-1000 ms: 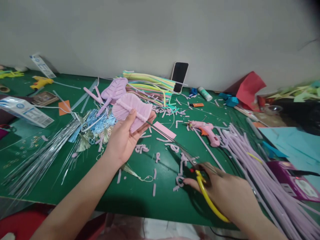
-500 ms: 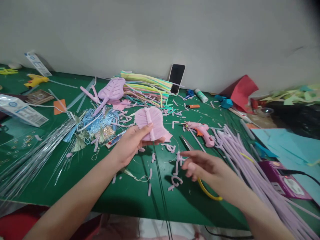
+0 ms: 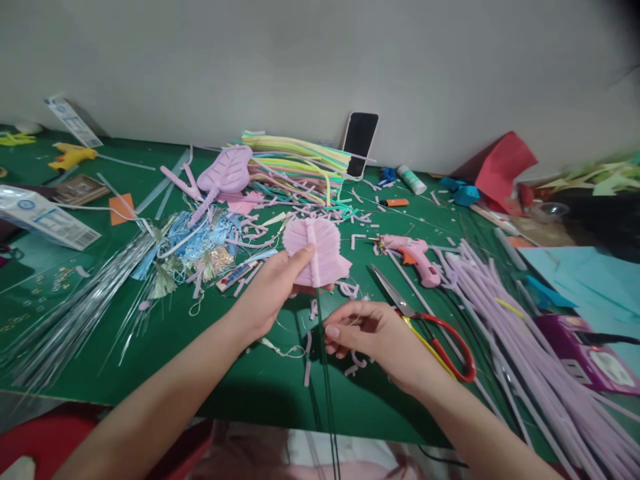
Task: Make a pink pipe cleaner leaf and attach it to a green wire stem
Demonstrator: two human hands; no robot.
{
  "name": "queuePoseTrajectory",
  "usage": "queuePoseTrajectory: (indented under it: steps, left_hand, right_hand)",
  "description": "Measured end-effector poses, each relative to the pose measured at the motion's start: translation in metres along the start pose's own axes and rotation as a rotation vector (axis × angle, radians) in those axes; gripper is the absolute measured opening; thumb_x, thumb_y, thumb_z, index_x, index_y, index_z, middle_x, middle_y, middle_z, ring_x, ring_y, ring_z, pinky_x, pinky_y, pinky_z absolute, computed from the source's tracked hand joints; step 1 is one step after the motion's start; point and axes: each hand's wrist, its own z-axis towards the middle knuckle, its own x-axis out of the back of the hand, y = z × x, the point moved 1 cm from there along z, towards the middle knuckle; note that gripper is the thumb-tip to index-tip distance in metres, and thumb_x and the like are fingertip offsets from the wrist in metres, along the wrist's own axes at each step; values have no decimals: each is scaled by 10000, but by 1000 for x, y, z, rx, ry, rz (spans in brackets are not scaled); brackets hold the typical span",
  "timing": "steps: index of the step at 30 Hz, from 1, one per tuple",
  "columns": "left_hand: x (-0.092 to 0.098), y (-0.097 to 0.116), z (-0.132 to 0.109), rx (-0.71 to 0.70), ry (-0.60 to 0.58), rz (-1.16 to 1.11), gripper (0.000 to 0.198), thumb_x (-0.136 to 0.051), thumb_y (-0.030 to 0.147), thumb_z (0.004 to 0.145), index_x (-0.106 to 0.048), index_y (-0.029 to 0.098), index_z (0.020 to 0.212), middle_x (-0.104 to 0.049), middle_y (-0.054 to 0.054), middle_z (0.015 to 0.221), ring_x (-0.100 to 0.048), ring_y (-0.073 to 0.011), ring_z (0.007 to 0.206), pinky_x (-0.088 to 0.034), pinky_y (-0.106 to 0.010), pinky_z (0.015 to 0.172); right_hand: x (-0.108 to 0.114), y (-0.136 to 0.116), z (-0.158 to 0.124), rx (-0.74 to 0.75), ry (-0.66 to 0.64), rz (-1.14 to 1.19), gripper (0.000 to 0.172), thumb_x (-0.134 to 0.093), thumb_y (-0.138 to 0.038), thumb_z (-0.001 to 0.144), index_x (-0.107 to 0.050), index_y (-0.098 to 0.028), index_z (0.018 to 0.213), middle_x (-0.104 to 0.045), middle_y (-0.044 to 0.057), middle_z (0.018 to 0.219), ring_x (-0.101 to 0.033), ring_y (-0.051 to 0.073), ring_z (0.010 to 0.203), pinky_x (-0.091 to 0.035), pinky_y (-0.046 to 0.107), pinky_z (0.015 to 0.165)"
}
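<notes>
My left hand [image 3: 273, 287] is closed on a lilac fuzzy petal piece [image 3: 327, 243] made of pipe cleaners, its thumb pressed on the thick centre rib. Two thin dark green wire stems [image 3: 327, 393] run down from the piece toward the table's front edge. My right hand [image 3: 367, 333] is beside these stems, fingers curled and thumb against them, with the fingertips at the wires. Whether they pinch a wire or a fine strand is too small to tell. Scissors [image 3: 400, 300] with red and yellow handles lie just beyond my right hand.
A pink glue gun [image 3: 410, 255] and a bundle of lilac pipe cleaners [image 3: 520, 340] lie to the right. A lilac leaf shape [image 3: 225, 170], blue tassels [image 3: 200, 237] and silver strands [image 3: 90, 313] lie left. A phone [image 3: 360, 143] leans on the wall. Lilac scraps litter the green table.
My right hand has moved left from beside the scissors to the wire stems, and its fingers have drawn together. More of the scissors shows. My left hand still holds the petal piece.
</notes>
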Motion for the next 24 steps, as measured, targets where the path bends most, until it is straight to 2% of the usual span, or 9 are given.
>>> queuePoseTrajectory:
  steps: [6, 12, 17, 21, 24]
  left_hand:
    - [0, -4, 3, -27, 119, -196, 375, -578, 503, 863, -680, 220, 1087, -733, -36, 1067, -652, -211, 1002, -519, -263, 783]
    - [-3, -6, 2, -5, 162, -230, 487, -517, 613, 853, -664, 216, 1094, -723, -63, 1072, -638, -249, 1057, -526, -305, 840]
    - [-5, -4, 3, 63, 167, -287, 473, -439, 581, 887, -642, 180, 1034, -720, -67, 960, -660, -241, 963, -539, -311, 796]
    - [-4, -4, 4, 93, 120, -356, 420, -412, 538, 883, -604, 167, 927, -687, -65, 790, -667, -221, 801, -543, -323, 714]
    - [1, -3, 0, 37, 67, -211, 464, -431, 577, 867, -629, 158, 874, -645, -43, 748, -617, -161, 679, -506, -255, 598]
  right_hand:
    - [-3, 6, 6, -40, -41, 33, 285, -888, -319, 540, -694, -153, 668, -693, -10, 570, -652, 100, 530, -509, 179, 512]
    - [-3, 10, 9, -76, -71, 64, 318, -890, -330, 526, -675, -149, 676, -682, -11, 546, -656, 109, 520, -516, 184, 499]
    - [-7, 9, 9, -70, -85, 64, 325, -883, -325, 533, -634, -153, 651, -659, -26, 507, -628, 94, 485, -505, 177, 491]
    - [-3, 5, 11, 7, -32, 87, 311, -884, -303, 528, -630, -155, 628, -642, -42, 498, -604, 77, 466, -489, 169, 491]
    - [8, -1, 12, 88, 40, 116, 286, -875, -301, 553, -639, -162, 636, -654, -36, 524, -610, 79, 482, -489, 171, 503]
